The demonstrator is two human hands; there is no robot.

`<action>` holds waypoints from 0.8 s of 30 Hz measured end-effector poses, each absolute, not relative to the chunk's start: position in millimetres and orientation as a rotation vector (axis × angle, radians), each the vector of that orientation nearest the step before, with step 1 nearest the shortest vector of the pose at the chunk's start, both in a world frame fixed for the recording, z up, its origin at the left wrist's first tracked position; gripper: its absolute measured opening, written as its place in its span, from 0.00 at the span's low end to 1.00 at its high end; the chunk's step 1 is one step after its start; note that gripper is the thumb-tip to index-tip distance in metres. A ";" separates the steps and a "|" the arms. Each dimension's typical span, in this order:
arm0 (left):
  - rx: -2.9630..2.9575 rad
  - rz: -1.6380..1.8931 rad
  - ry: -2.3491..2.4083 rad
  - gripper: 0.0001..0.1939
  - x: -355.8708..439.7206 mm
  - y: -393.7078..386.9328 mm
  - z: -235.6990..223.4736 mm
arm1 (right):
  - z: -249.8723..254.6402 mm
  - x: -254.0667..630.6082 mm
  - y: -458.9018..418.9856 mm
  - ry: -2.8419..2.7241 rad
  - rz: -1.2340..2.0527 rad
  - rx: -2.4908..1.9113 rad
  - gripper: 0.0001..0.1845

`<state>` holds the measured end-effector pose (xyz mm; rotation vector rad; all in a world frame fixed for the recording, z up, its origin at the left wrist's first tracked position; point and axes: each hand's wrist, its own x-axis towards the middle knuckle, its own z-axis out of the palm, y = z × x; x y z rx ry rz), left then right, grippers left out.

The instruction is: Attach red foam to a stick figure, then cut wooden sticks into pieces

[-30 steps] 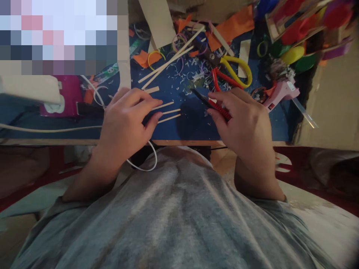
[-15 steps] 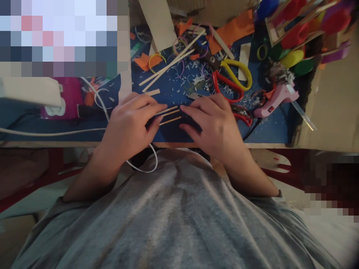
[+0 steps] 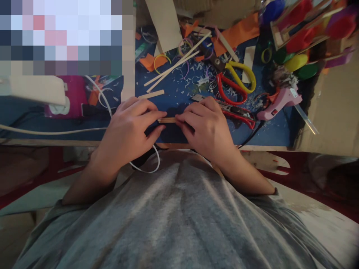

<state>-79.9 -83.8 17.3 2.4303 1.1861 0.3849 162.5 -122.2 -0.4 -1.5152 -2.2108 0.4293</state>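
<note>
Three thin wooden sticks (image 3: 167,120) lie side by side in a tight bundle just above the blue tabletop's front edge. My right hand (image 3: 209,129) pinches their right ends between thumb and fingertips. At the left ends, my left hand (image 3: 134,127) has its thumb and forefinger parted, with a gap around the bundle. A short wooden strip (image 3: 151,94) lies beyond my left fingers. Beside my right hand rests a red-and-black utility knife (image 3: 238,112), partly covered by that hand.
Scissors (image 3: 235,82) with red and yellow handles lie behind the knife. A pink glue gun (image 3: 280,102) is at the right. Long sticks (image 3: 174,63), orange scraps and paper shreds litter the back. A white cable (image 3: 56,132) crosses from a magenta power strip (image 3: 75,97).
The sticks, spread apart before, are now gathered together. My right hand has moved left and down and closed on their right ends. My left thumb and forefinger no longer hold the sticks.
</note>
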 end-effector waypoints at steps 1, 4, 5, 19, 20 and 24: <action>2.429 0.381 1.199 0.15 -80.9 -84.6 16.9 | -0.4 162.0 -122.4 -2.217 0.439 -1.502 0.15; 2.440 0.382 1.215 0.16 -82.3 -85.1 16.5 | 0.0 161.1 -123.8 -2.224 0.465 -1.476 0.14; 2.446 0.386 1.215 0.16 -82.2 -84.7 16.7 | 0.1 161.1 -124.4 -2.221 0.468 -1.469 0.13; 2.427 0.419 1.261 0.16 -71.9 -69.8 15.0 | 1.8 161.1 -138.2 -2.202 0.621 -1.350 0.12; 2.428 0.417 1.267 0.16 -70.9 -69.0 14.8 | 2.0 160.9 -138.5 -2.202 0.636 -1.342 0.12; 2.434 0.434 1.237 0.17 -70.3 -68.4 15.4 | 2.3 159.7 -138.6 -2.194 0.707 -1.306 0.12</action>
